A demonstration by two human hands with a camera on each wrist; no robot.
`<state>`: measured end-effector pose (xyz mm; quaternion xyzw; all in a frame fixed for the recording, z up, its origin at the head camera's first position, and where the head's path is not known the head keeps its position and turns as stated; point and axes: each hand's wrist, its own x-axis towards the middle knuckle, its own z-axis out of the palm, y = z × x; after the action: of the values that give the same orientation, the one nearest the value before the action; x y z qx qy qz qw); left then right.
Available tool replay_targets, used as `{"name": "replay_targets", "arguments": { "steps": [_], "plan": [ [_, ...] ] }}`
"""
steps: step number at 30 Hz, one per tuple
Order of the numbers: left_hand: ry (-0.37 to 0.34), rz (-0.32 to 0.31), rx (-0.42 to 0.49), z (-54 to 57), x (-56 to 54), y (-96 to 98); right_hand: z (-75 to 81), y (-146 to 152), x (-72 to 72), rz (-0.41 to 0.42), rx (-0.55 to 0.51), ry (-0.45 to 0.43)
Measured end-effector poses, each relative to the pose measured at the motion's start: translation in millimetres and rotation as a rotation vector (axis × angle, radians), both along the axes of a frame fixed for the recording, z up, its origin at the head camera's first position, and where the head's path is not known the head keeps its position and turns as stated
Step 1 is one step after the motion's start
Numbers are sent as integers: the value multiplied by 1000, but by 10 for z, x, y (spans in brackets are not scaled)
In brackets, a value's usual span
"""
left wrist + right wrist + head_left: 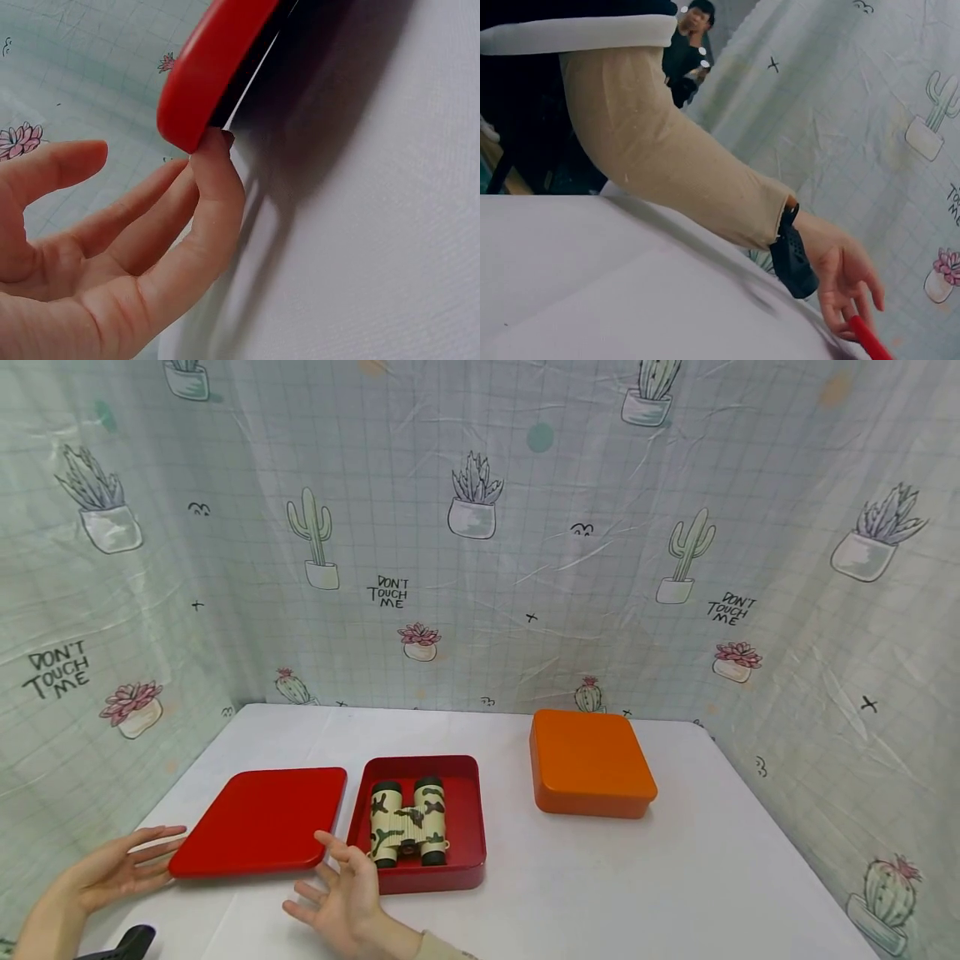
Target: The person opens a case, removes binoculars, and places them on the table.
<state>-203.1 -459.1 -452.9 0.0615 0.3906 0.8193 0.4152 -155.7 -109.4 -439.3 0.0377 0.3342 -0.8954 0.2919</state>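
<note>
A flat red lid (262, 822) is at the left of the table, its near left corner raised off the surface in the left wrist view. My left hand (116, 870) is at that corner, one fingertip touching beneath the rim (191, 105) and the thumb apart from it. Fingers spread, my right hand (345, 889) is by the lid's near right corner; whether it touches is unclear. Right of the lid stands an uncovered red box (467, 827), with camouflage-patterned binoculars (408, 821) lying inside.
An orange box (592, 760) sits toward the back right of the white table (600, 885). Patterned curtain (540, 610) surrounds the table's back and sides. A black wrist device (791, 259) is strapped to the left arm. Another person (686, 60) appears in the background.
</note>
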Motion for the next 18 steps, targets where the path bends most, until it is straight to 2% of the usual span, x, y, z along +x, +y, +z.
{"name": "replay_targets", "arguments": {
  "steps": [6,14,18],
  "plan": [
    [-84,33,63,-3,-14,8,-47,-7,-18,-11,11,-11],
    [-130,26,141,-13,-38,16,-75,-21,-39,-25,9,0],
    [-154,41,148,-38,-31,7,-89,-22,-38,-19,2,10]
  ]
}}
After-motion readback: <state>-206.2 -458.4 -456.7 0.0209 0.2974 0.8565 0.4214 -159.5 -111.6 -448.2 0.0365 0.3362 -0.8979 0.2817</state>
